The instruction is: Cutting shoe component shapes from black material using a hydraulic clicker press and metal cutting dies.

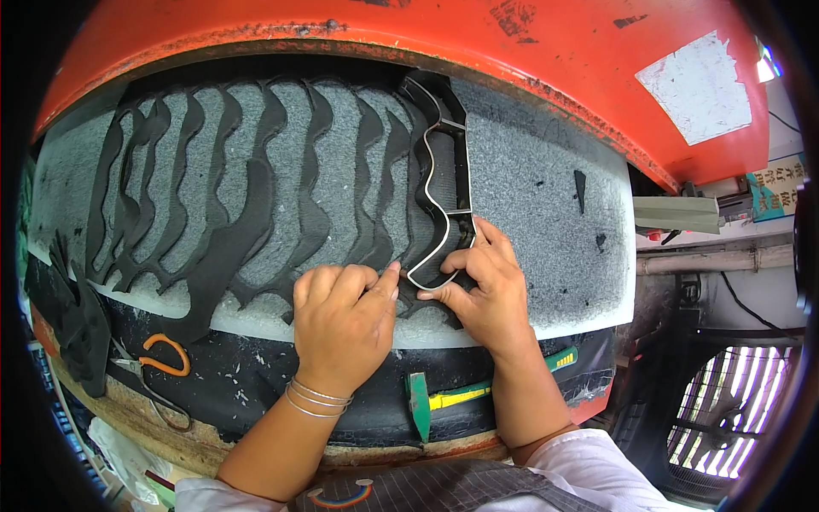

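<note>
A metal-strip cutting die (467,171) with one wavy edge and two crossbars lies on a black foam sheet (320,183) full of long wavy cut-outs. At its near end, my right hand (486,286) grips the die's wall between thumb and curled fingers. My left hand (348,311) is closed with its fingers bent down, resting on the near edge of the foam just left of the die's tip. Whatever those fingers pinch, if anything, is hidden. Under the foam is a grey, speckled cutting board (546,256) with a white edge.
Overhead at the far side spans a red machine beam (341,30). On the near dark ledge lie a green-and-yellow hammer (420,405) and orange-handled scissors (166,357). Black foam scraps (77,320) hang at the left. A fan (725,414) stands at the right.
</note>
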